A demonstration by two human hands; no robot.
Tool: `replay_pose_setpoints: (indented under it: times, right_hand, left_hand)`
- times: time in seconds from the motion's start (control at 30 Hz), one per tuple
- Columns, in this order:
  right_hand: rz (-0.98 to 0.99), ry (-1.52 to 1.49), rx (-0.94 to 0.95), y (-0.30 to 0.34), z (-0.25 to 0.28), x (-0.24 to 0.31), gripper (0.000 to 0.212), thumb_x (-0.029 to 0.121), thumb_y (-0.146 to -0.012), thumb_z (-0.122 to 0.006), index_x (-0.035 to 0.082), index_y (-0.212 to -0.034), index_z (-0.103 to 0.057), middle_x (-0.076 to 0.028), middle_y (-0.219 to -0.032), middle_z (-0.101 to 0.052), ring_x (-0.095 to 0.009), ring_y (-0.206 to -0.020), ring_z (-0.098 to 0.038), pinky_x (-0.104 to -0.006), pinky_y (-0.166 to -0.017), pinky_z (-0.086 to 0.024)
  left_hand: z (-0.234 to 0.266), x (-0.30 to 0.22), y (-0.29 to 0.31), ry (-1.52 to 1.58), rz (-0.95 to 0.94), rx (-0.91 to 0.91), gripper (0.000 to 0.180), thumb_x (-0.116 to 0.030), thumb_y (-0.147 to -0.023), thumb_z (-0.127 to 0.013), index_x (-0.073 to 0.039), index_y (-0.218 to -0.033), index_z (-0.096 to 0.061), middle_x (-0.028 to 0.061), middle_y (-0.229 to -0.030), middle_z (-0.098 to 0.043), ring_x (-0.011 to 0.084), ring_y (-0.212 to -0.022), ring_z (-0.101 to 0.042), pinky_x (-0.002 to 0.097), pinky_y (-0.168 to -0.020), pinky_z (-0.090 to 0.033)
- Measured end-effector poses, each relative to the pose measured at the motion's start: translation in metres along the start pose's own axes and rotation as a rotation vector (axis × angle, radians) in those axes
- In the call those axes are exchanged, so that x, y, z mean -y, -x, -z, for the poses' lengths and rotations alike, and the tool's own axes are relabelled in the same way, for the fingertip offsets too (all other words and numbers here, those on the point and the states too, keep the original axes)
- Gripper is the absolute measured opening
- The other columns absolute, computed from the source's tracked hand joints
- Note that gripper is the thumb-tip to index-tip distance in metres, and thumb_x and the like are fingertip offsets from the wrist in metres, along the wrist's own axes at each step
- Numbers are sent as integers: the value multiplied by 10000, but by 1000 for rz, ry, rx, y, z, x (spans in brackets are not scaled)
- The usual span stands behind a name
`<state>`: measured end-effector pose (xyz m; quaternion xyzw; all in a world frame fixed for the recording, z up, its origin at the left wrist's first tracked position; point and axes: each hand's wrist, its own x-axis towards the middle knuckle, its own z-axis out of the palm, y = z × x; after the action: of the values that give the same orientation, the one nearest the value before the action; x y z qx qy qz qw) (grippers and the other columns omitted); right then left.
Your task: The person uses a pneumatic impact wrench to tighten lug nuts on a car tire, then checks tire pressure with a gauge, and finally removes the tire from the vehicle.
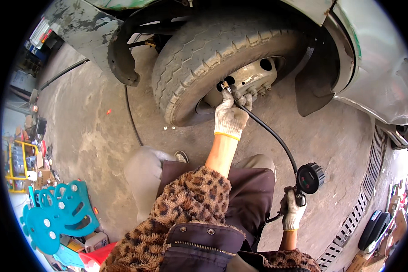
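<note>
A truck-type wheel fills the upper middle, its worn tire (pixel 186 68) standing on the floor under the vehicle's body. In a white knitted glove, my left hand (pixel 232 113) reaches to the steel rim (pixel 255 75) and grips the brass-coloured air chuck (pixel 226 86) at one of the rim's holes. Whether the chuck sits on the valve stem cannot be seen. A black rubber hose (pixel 276 136) runs from there to a tire inflator with a round dark gauge (pixel 308 177). My right hand (pixel 293 211), also gloved, is closed round the inflator's handle, right of my knees.
A dark mud flap (pixel 315 86) hangs behind the tire. Another hose (pixel 130 113) lies on the concrete floor (pixel 90 118). A slotted drain grate (pixel 356 217) crosses the right side. Lower left are a teal plastic piece (pixel 61 213) and a yellow rack (pixel 22 165); boxes stand at the right.
</note>
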<state>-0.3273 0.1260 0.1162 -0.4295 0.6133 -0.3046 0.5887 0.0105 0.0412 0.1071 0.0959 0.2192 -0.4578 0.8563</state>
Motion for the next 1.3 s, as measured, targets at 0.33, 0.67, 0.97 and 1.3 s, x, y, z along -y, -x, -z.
replay_pose_setpoints:
  times: [0.33,0.67,0.97,1.3]
  right_hand:
    - [53,80,-17,24,3,7,167,213,-905,-719,50,-935,-701,48,-618,-511,-55,-465,-429,-233,-422,-295]
    - [57,95,-111,10,-3,6,169,241,-906,-714,76,-929,-682,49,-593,-495,-55,-442,-411,-237,-405,-293]
    - [-33,125,-19,-8,2,1,239,306,-887,-734,76,-902,-673,21,-600,-523,-72,-449,-437,-257,-404,-325]
    - [-204,-383,439,-88,40,7,517,521,-912,-674,34,-1069,-603,28,-687,-492,-66,-512,-412,-208,-406,-294]
  left_hand:
    - [-4,9,-12,165,34,40,275,-321,-982,-569,-63,-1005,-661,41,-754,-549,199,-696,-492,460,-888,-517]
    - [-21,4,-6,130,120,-58,301,-328,-1017,-514,-64,-988,-654,29,-707,-532,173,-598,-431,426,-870,-527]
    - [1,-5,-17,202,209,440,305,-329,-978,-564,-45,-1035,-659,67,-781,-586,212,-775,-551,456,-946,-497]
    - [-16,-12,8,-214,141,295,348,-305,-1020,-494,-25,-1187,-616,124,-1091,-625,298,-1039,-574,607,-1111,-346]
